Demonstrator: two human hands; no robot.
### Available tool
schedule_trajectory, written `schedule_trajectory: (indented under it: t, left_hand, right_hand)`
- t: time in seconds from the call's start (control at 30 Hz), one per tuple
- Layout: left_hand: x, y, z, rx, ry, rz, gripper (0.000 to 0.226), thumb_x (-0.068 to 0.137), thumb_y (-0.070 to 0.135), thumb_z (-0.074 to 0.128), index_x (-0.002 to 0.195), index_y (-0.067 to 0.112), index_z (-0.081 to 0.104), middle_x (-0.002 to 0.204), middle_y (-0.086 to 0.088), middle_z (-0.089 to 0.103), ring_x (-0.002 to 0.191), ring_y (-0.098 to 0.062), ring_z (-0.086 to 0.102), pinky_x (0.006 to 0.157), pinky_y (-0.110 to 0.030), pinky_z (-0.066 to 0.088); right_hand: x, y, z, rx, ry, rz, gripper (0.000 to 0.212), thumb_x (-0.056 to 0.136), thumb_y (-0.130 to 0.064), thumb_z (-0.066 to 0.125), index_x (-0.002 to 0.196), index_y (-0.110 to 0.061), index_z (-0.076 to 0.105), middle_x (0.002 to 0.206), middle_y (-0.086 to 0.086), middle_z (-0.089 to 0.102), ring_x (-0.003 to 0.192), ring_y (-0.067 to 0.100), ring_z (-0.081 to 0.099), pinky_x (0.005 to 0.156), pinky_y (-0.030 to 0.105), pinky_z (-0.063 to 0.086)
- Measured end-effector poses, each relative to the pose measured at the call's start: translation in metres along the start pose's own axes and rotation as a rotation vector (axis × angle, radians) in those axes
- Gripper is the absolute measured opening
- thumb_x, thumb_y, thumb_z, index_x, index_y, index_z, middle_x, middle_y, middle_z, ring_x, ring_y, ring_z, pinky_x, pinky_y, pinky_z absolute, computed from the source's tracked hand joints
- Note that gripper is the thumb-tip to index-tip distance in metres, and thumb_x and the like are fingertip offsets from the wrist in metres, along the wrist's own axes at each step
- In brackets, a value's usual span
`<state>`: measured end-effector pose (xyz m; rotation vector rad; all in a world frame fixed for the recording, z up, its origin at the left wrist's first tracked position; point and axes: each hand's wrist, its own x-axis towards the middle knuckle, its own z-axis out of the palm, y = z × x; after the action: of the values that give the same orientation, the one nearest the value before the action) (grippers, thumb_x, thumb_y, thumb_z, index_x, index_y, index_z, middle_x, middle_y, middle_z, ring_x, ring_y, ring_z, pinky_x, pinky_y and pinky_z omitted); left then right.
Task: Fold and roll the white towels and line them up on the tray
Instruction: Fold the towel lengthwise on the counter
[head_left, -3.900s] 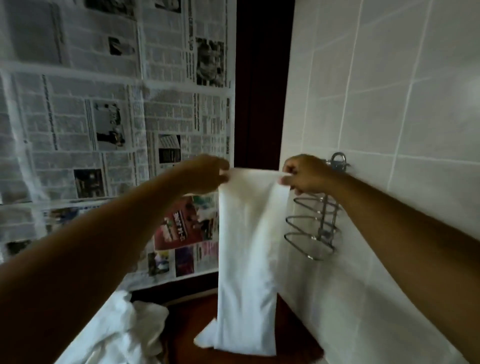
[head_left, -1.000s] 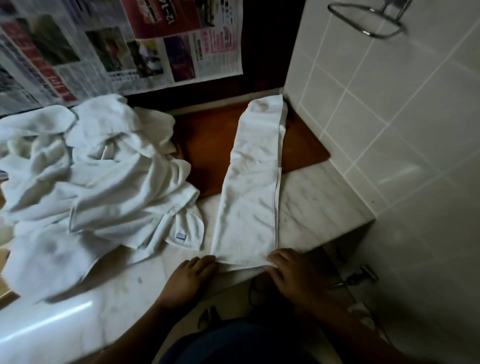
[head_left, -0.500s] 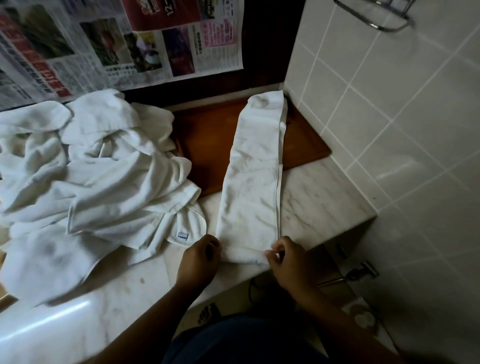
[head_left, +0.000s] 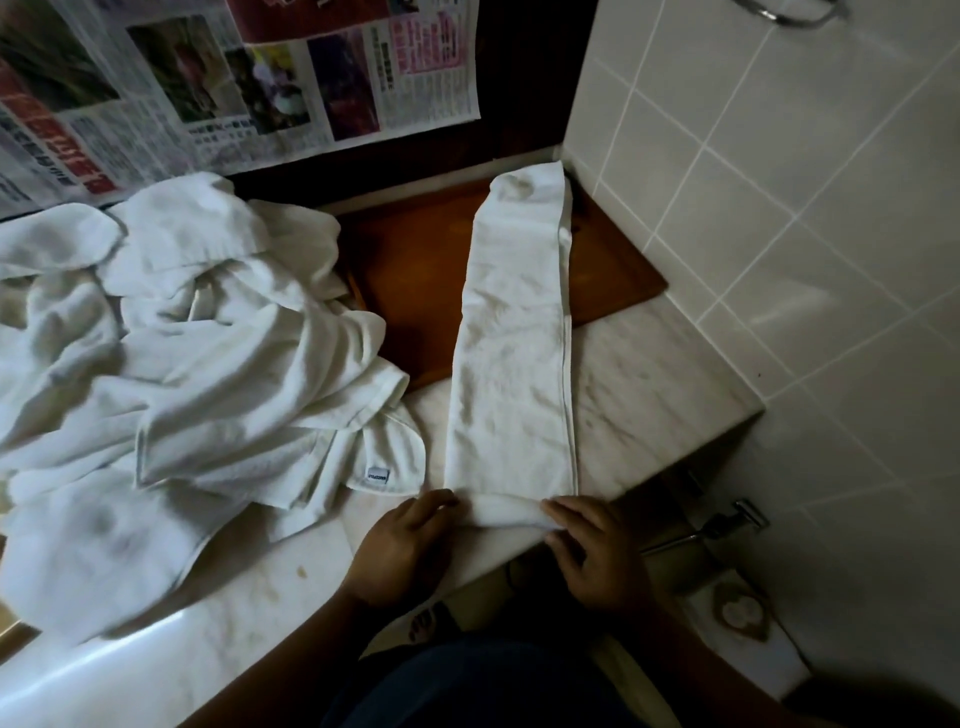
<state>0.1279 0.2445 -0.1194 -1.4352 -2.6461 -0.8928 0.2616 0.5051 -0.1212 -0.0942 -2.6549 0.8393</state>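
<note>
Head view: half a second ago both hands were just pinching the flat near end of the long folded white towel strip (head_left: 511, 374). That end is now turned over into 1 short, tight roll at the near edge of the white marble table (head_left: 654, 374). Rolling has begun, I judge, with nearly the whole strip left to wind up.

The left hand (head_left: 410, 540) has its fingers (head_left: 439, 501) curled round the left end of the roll. The right hand (head_left: 597, 551) lays its fingers (head_left: 558, 514) slightly spread over the right end, pressing down. The rest of the strip runs flat from the hands away to the far side.

The brown wooden tray (head_left: 415, 270) sits at the far end of the table against the wall and holds 0 finished rolls. Only the far half of the strip lies across it. The heap of crumpled white towels (head_left: 208, 338) on the left overlaps its left edge.
</note>
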Motion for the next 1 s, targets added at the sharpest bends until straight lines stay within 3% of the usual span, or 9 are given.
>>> schedule_trajectory:
  t: [0.17,0.3,0.43,0.5,0.6,0.77,0.9,1.0]
  left_hand:
    - [0.007,-0.001,0.000,-0.036,0.007,-0.091,0.038,0.090,0.024,0.049,0.126,0.019,0.060,0.127,0.001,0.060,0.094,-0.022,0.068,0.064,-0.029,0.057]
    - [0.015,0.001,-0.004,-0.133,-0.017,-0.246,0.035,0.091,0.034,0.045,0.125,0.032,0.051,0.121,0.007,0.064,0.094,-0.017,0.069,0.066,-0.027,0.054]
    - [0.031,0.002,-0.012,-0.233,-0.002,-0.402,0.013,0.094,0.038,0.059,0.106,0.035,0.055,0.091,0.011,0.070,0.080,-0.012,0.067,0.063,-0.033,0.052]
    - [0.035,0.001,-0.014,-0.260,0.005,-0.424,0.011,0.092,0.037,0.065,0.096,0.033,0.056,0.071,0.013,0.064,0.064,-0.006,0.061,0.058,-0.031,0.049]
    - [0.040,-0.001,-0.014,-0.281,0.023,-0.440,0.012,0.090,0.036,0.069,0.089,0.030,0.058,0.060,0.013,0.059,0.058,-0.004,0.057,0.055,-0.028,0.047]
    - [0.044,0.003,-0.016,-0.324,0.031,-0.484,0.012,0.090,0.032,0.070,0.087,0.027,0.059,0.064,0.011,0.063,0.059,-0.004,0.059,0.058,-0.030,0.050]
    - [0.047,0.007,-0.018,-0.324,0.037,-0.545,0.016,0.090,0.034,0.070,0.096,0.025,0.058,0.073,0.015,0.064,0.067,-0.002,0.061,0.061,-0.029,0.050]
    - [0.048,0.010,-0.017,-0.311,0.049,-0.599,0.019,0.090,0.034,0.070,0.098,0.025,0.055,0.076,0.017,0.063,0.067,-0.003,0.058,0.061,-0.026,0.046]
  right_hand:
    - [0.015,-0.002,-0.001,-0.009,0.020,0.079,0.023,0.097,-0.026,0.060,0.112,-0.019,0.075,0.109,-0.004,0.066,0.101,0.012,0.061,0.089,0.031,0.051]
    - [0.019,-0.008,0.007,-0.036,0.078,0.162,0.027,0.098,-0.031,0.054,0.096,-0.017,0.078,0.099,-0.001,0.060,0.090,0.014,0.059,0.080,0.038,0.052]
    - [0.024,-0.018,0.012,-0.126,0.148,0.193,0.025,0.097,-0.029,0.055,0.092,-0.017,0.076,0.099,0.001,0.058,0.088,0.019,0.057,0.078,0.038,0.049]
    - [0.019,-0.025,0.014,-0.201,0.170,0.161,0.020,0.094,-0.022,0.056,0.096,-0.017,0.076,0.100,0.003,0.060,0.088,0.024,0.057,0.078,0.036,0.047]
    - [0.005,-0.029,0.018,-0.259,0.167,0.068,0.026,0.091,-0.012,0.060,0.110,-0.018,0.076,0.103,0.003,0.065,0.092,0.027,0.058,0.080,0.037,0.048]
    - [-0.005,-0.024,0.020,-0.184,0.171,0.119,0.033,0.089,-0.021,0.074,0.122,-0.018,0.073,0.115,0.000,0.068,0.102,0.025,0.062,0.089,0.037,0.050]
    - [0.007,-0.021,0.017,-0.181,0.108,0.164,0.025,0.096,-0.027,0.062,0.117,-0.020,0.073,0.109,-0.001,0.067,0.099,0.023,0.062,0.087,0.038,0.051]
    - [0.019,-0.019,0.007,-0.126,0.053,0.183,0.031,0.099,-0.038,0.051,0.112,-0.021,0.074,0.104,-0.002,0.069,0.095,0.022,0.062,0.084,0.036,0.050]
